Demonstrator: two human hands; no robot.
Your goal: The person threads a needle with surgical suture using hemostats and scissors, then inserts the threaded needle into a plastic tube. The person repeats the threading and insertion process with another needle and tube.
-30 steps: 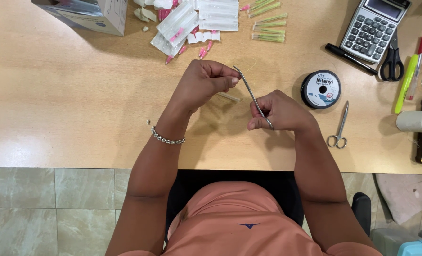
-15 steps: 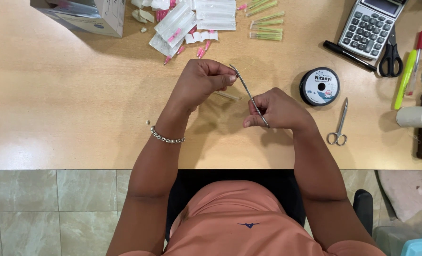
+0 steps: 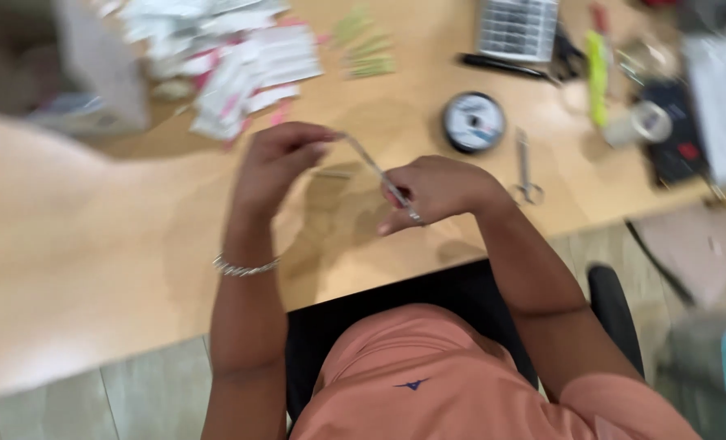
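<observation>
The head view is motion-blurred. My right hand (image 3: 436,189) grips the handle end of a slim metal tool, like forceps or tweezers (image 3: 379,173), which slants up to the left. My left hand (image 3: 277,160), with a silver bracelet on its wrist, pinches at the tool's upper tip; whatever small item sits there is too blurred to make out. Both hands hover just above the wooden desk (image 3: 94,244), close to each other.
A thread spool (image 3: 474,122) and small scissors (image 3: 526,167) lie right of my hands. Packets (image 3: 241,69), a box (image 3: 78,77), a calculator (image 3: 516,28), a green marker (image 3: 598,69) and a tape roll (image 3: 644,122) sit farther back. The desk edge runs below my hands.
The camera view has swung and tilted, blurring everything. My hands keep the same hold on the metal tool, with no clear change in grip.
</observation>
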